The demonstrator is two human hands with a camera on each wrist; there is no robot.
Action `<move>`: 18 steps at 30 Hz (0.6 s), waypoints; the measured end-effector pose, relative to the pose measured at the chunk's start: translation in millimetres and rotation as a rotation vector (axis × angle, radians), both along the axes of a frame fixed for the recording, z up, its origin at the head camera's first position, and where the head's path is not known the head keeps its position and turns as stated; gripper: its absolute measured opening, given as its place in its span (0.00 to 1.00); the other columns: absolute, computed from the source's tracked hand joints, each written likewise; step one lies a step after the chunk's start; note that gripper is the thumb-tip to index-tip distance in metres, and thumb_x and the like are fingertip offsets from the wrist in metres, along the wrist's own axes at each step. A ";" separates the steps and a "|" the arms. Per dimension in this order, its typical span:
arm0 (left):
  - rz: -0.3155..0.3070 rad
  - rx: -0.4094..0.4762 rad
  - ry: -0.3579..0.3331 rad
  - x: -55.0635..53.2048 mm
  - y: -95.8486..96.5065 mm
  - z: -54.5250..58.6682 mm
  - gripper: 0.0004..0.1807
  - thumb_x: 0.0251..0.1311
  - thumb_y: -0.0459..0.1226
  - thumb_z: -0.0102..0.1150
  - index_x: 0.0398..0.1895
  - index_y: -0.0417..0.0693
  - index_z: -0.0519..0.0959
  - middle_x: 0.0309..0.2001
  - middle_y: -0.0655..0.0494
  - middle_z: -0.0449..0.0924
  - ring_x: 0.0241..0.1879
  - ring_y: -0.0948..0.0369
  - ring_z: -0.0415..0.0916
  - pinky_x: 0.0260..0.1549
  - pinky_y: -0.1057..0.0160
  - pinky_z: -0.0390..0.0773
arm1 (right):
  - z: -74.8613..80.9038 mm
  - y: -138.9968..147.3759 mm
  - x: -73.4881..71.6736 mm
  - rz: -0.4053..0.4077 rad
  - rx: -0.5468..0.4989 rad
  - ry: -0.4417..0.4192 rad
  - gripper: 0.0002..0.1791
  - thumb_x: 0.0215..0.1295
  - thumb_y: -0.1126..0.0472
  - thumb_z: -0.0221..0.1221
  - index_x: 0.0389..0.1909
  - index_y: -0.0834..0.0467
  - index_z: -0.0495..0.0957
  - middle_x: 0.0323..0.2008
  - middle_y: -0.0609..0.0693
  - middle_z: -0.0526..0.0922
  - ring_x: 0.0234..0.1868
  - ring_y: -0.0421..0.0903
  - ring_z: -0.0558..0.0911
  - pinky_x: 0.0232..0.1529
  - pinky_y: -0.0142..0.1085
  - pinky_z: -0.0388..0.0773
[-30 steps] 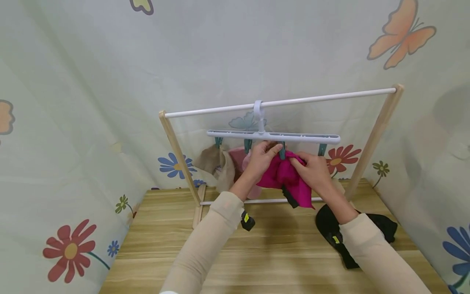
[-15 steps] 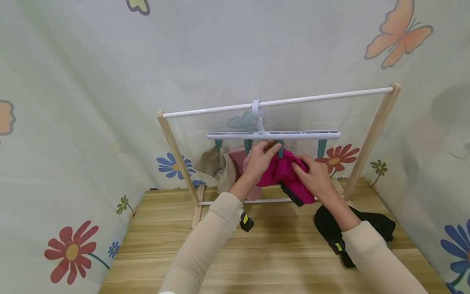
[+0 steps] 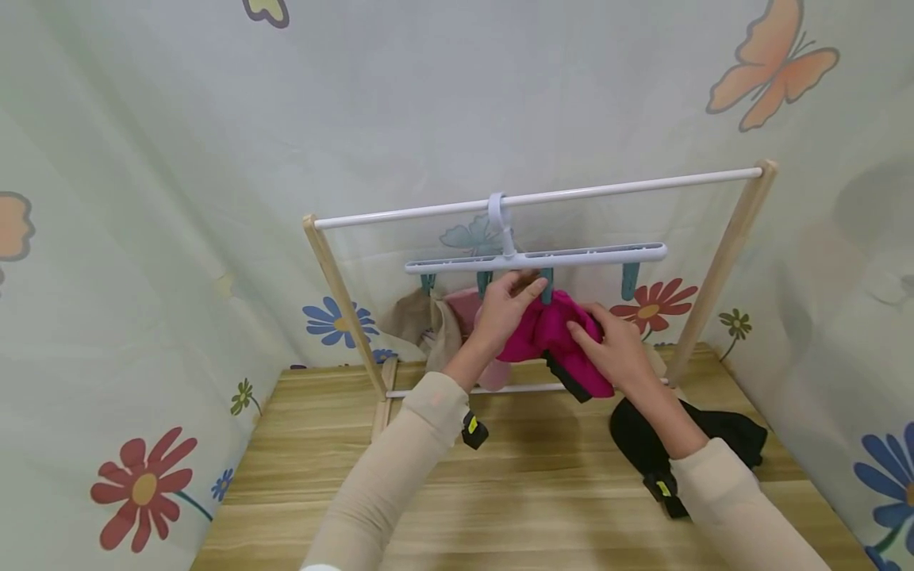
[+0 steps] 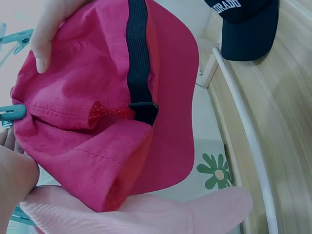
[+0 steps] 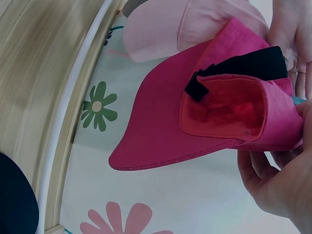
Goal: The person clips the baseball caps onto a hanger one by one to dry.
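A magenta cap (image 3: 564, 333) with a black strap (image 4: 138, 48) hangs by its crown from a teal clothespin (image 3: 547, 285) under a white hanger (image 3: 585, 258). Its brim (image 5: 151, 126) points down and its red lining shows. My left hand (image 3: 501, 313) grips the crown close by that clothespin, fingers partly hidden behind the cloth. From the other side my right hand (image 3: 616, 345) holds the cap, thumb in front and fingers behind. A pale pink cap (image 4: 122, 212) hangs just left of it, beside a beige cap (image 3: 443, 329), both under clothespins.
A wooden rack with a white top rail (image 3: 607, 191) carries the hanger. Another teal clothespin (image 3: 630, 281) dangles at the hanger's right end. On the wooden table (image 3: 457, 515) lies a black cap (image 3: 728, 432), near my right sleeve. A flower-printed backdrop (image 3: 178, 159) stands behind.
My right hand has shifted from near the clothespin to the magenta cap's right side. The cap has turned, showing more of its black strap. The hanger's right end has risen slightly.
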State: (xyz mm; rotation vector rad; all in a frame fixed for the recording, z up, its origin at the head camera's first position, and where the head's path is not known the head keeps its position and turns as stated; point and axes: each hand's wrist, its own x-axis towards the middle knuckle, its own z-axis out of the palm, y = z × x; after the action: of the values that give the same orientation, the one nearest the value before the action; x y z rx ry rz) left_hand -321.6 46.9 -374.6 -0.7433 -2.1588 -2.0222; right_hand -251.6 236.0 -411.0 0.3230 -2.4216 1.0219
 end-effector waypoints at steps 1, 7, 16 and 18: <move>-0.002 0.000 0.001 0.6 -0.8 -0.2 0.23 0.71 0.42 0.62 0.64 0.40 0.78 0.62 0.44 0.79 0.60 0.58 0.78 0.59 0.65 0.77 | 0.0 0.0 1.8 0.001 -0.001 0.000 0.21 0.74 0.53 0.59 0.60 0.61 0.77 0.42 0.62 0.86 0.38 0.57 0.83 0.34 0.45 0.79; -0.011 0.026 0.020 1.9 -2.8 -3.4 0.20 0.70 0.38 0.62 0.62 0.41 0.80 0.58 0.48 0.82 0.57 0.59 0.80 0.58 0.66 0.78 | -3.5 3.0 8.6 0.000 -0.026 -0.027 0.23 0.75 0.52 0.59 0.63 0.61 0.75 0.50 0.64 0.84 0.44 0.60 0.84 0.42 0.54 0.84; -0.080 0.114 0.060 4.2 -7.8 -6.9 0.20 0.71 0.33 0.60 0.63 0.33 0.76 0.58 0.41 0.81 0.58 0.56 0.80 0.59 0.64 0.78 | -10.2 5.3 27.3 0.025 -0.022 -0.067 0.26 0.74 0.53 0.60 0.64 0.65 0.72 0.50 0.65 0.84 0.44 0.62 0.86 0.44 0.57 0.85; -0.087 0.131 0.066 5.4 -9.8 -7.3 0.20 0.71 0.33 0.60 0.63 0.33 0.76 0.58 0.42 0.82 0.57 0.57 0.80 0.59 0.63 0.78 | -12.7 5.4 28.9 0.026 -0.022 -0.059 0.25 0.74 0.53 0.60 0.64 0.65 0.73 0.50 0.65 0.84 0.45 0.61 0.86 0.44 0.57 0.85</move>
State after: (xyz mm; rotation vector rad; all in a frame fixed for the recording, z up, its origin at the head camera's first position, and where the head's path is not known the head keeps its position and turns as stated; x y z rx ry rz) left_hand -316.2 37.1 -381.9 -0.8856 -1.9701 -2.1242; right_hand -222.6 241.4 -423.6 0.3218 -2.4629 1.0833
